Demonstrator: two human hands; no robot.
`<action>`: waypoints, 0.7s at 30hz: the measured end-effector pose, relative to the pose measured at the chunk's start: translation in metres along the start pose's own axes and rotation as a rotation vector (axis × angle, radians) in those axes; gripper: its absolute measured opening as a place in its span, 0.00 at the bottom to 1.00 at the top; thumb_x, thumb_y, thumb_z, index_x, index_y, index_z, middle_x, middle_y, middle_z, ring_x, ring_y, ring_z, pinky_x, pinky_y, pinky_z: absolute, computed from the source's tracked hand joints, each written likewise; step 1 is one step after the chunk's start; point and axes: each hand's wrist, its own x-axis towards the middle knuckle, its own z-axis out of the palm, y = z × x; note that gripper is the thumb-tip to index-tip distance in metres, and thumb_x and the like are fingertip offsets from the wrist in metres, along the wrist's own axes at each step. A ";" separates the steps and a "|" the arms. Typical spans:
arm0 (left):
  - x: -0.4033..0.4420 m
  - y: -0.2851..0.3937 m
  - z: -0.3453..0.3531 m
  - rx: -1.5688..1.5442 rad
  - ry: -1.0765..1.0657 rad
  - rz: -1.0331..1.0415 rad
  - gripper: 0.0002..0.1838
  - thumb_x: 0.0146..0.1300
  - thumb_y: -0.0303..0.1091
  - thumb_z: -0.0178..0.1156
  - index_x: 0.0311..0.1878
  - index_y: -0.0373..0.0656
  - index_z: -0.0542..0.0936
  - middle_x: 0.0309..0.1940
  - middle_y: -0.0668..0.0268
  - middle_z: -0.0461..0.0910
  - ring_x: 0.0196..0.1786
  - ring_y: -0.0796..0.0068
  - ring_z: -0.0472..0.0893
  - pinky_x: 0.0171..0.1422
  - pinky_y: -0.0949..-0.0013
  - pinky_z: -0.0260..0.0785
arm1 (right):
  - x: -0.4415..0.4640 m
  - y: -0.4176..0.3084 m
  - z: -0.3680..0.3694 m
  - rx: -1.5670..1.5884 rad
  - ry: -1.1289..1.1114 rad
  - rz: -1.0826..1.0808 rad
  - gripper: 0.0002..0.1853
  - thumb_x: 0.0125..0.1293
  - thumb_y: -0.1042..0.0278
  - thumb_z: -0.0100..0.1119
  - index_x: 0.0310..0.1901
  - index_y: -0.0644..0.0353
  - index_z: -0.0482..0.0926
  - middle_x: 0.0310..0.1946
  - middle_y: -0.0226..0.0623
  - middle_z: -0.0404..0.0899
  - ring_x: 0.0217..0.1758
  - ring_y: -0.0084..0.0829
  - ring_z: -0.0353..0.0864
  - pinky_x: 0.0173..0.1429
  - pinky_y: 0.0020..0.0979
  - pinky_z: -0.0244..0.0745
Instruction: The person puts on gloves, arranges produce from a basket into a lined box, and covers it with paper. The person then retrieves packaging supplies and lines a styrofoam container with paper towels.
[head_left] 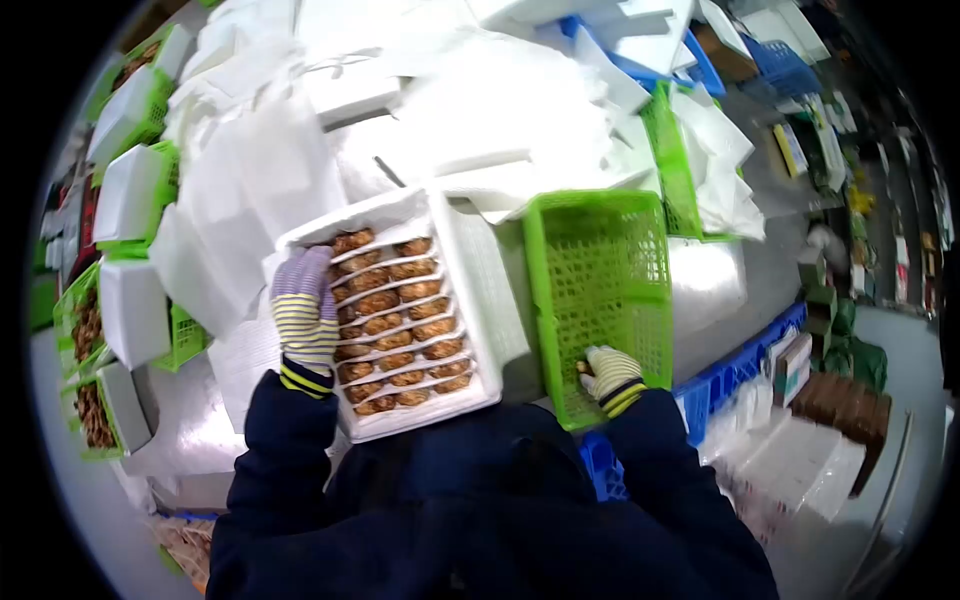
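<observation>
A white foam box (470,330) lies tilted in front of me. It holds rows of brown, lumpy pieces (378,302) parted by thin white strips. My left hand (303,278), in a purple and striped glove, grips the box's upper left rim, its fingertips by the top row. To the right stands a green plastic basket (598,200) with slotted walls. My right hand (612,376), in a striped glove, reaches into its near end. Its fingers are curled at a small brown piece (583,368), mostly hidden by the glove.
White sheets (470,110) and foam pieces cover the back of the table. Green baskets (80,320) with brown pieces and white foam boxes (133,310) line the left. Another green basket (672,150) stands back right. Blue crates (735,370) run along the right edge.
</observation>
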 end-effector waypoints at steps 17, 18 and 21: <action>-0.003 0.001 0.005 0.250 -0.279 0.084 0.30 0.49 0.30 0.59 0.60 0.46 0.69 0.59 0.62 0.70 0.63 0.58 0.66 0.68 0.50 0.53 | 0.087 -0.223 -0.132 0.421 0.785 -0.909 0.18 0.55 0.68 0.61 0.48 0.58 0.76 0.44 0.43 0.76 0.49 0.42 0.75 0.54 0.38 0.72; -0.004 -0.001 0.007 0.251 -0.281 0.086 0.29 0.50 0.31 0.59 0.59 0.46 0.69 0.59 0.62 0.70 0.63 0.58 0.66 0.68 0.50 0.53 | 0.098 -0.226 -0.127 0.191 0.944 -0.882 0.17 0.53 0.63 0.65 0.45 0.56 0.76 0.44 0.41 0.77 0.48 0.44 0.74 0.54 0.39 0.70; -0.005 -0.002 0.009 0.276 -0.265 0.078 0.26 0.52 0.32 0.57 0.59 0.46 0.70 0.58 0.63 0.71 0.63 0.58 0.66 0.68 0.50 0.53 | 0.094 -0.218 -0.125 -0.081 1.100 -0.743 0.20 0.49 0.59 0.67 0.45 0.49 0.76 0.55 0.40 0.70 0.59 0.45 0.66 0.59 0.50 0.62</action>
